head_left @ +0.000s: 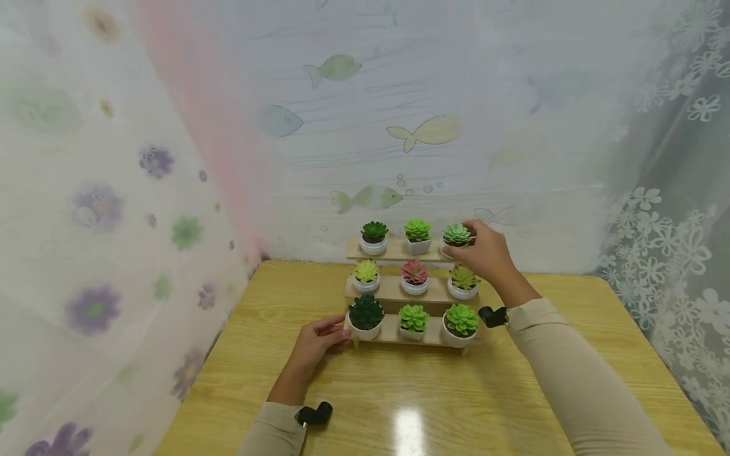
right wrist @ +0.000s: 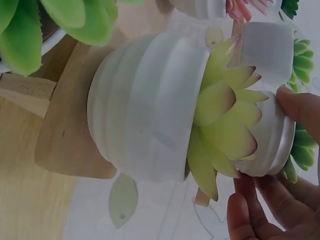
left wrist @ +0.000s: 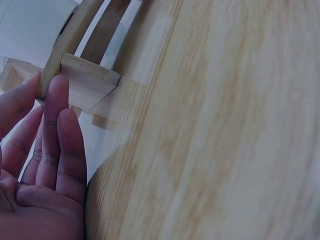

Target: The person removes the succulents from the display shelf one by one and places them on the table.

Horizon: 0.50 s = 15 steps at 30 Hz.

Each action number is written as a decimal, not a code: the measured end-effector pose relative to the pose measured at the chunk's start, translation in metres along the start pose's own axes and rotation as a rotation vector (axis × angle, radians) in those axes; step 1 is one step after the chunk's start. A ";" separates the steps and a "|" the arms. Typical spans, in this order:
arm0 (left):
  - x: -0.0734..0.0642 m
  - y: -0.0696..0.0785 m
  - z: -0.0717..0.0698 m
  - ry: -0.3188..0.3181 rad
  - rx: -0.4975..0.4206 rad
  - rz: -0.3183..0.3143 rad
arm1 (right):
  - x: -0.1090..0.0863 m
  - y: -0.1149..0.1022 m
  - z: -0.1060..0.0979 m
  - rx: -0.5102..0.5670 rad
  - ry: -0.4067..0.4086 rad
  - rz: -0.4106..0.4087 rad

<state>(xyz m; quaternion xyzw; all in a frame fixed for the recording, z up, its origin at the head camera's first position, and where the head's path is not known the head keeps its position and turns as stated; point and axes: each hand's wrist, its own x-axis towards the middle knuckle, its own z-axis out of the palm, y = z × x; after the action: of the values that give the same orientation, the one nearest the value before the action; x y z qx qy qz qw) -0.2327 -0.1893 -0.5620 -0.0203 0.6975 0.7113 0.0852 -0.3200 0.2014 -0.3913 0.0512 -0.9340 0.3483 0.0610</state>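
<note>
The right hand (head_left: 485,250) is clasped round the pale green succulent in a ribbed white pot (head_left: 457,236) at the right end of the top tier of the three-step light wooden stand (head_left: 393,292); in the right wrist view its fingertips (right wrist: 300,107) pinch the pot's rim from both sides, so the step in hand looks like seating or lifting this last pot of the top row. At about eight o'clock from the stand, the left hand (head_left: 319,339) lies with fingers straight and together against the stand's left end, beside the dark green succulent in a round white pot (head_left: 365,315); the left wrist view shows the fingers (left wrist: 55,130) touching the wooden foot, steadying it. Any next move would call for keeping that brace while the right hand keeps the pot upright and clear of its neighbour at nine o'clock. Counted: nine potted succulents, three on each of three tiers; one stand; one glossy yellow wood-grain table (head_left: 570,392). Behind hang sheer curtains printed with fish and flowers (head_left: 428,130).
</note>
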 end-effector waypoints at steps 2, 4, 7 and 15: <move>0.000 -0.001 -0.001 -0.001 -0.002 -0.002 | -0.001 -0.001 0.000 0.002 0.007 -0.002; 0.000 -0.001 -0.001 -0.002 -0.001 0.001 | -0.002 -0.001 0.001 0.009 0.016 -0.006; 0.000 -0.002 -0.002 -0.002 -0.006 -0.003 | -0.004 -0.003 0.000 0.022 0.029 -0.016; 0.001 -0.002 -0.002 -0.011 -0.001 -0.003 | -0.017 -0.004 -0.002 0.075 0.077 -0.050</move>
<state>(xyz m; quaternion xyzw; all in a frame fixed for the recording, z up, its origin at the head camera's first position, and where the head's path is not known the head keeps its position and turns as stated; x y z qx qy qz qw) -0.2331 -0.1916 -0.5646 -0.0173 0.6965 0.7117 0.0900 -0.3030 0.2009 -0.3898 0.0634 -0.9156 0.3832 0.1036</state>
